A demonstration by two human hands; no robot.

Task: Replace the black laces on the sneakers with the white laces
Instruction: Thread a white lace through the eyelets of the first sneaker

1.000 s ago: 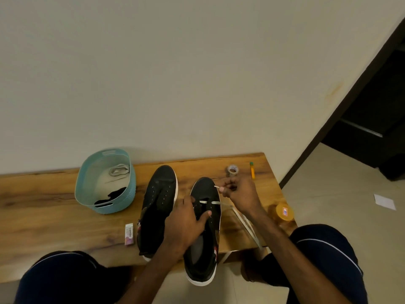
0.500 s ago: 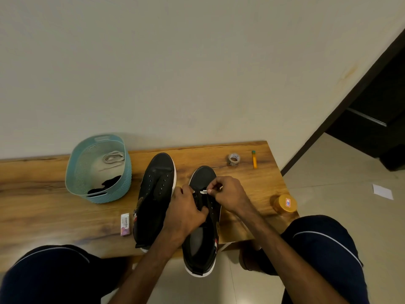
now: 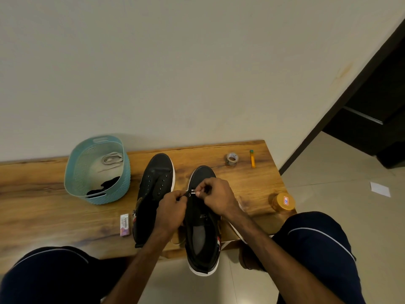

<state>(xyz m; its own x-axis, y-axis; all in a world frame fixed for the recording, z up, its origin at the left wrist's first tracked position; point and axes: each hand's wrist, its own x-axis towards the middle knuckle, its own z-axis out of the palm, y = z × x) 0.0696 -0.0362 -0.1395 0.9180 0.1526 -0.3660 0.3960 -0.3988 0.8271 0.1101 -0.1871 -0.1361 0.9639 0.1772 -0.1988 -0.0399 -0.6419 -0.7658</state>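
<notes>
Two black sneakers with white soles lie on the wooden table (image 3: pixel 43 207), toes toward the wall. The left sneaker (image 3: pixel 156 185) shows empty eyelets. The right sneaker (image 3: pixel 202 235) overhangs the table's front edge. My right hand (image 3: pixel 215 197) pinches the tip of a white lace (image 3: pixel 193 192) over the right sneaker's eyelets. My left hand (image 3: pixel 172 210) grips the left eyelet flap of that sneaker beside the tip. The rest of the white lace trails under my right forearm. A teal basket (image 3: pixel 98 170) holds another white lace (image 3: pixel 111 160) and black laces (image 3: pixel 109 184).
A white eraser box (image 3: pixel 125 224) lies left of the sneakers. A tape roll (image 3: pixel 232 159) and a yellow marker (image 3: pixel 252 158) sit at the table's far right. An orange-lidded jar (image 3: pixel 283 201) stands at the right edge. My knees flank the table front.
My right hand came back left from the table's right side to the right sneaker, bringing the white lace tip to the eyelets. My left hand stayed on the sneaker.
</notes>
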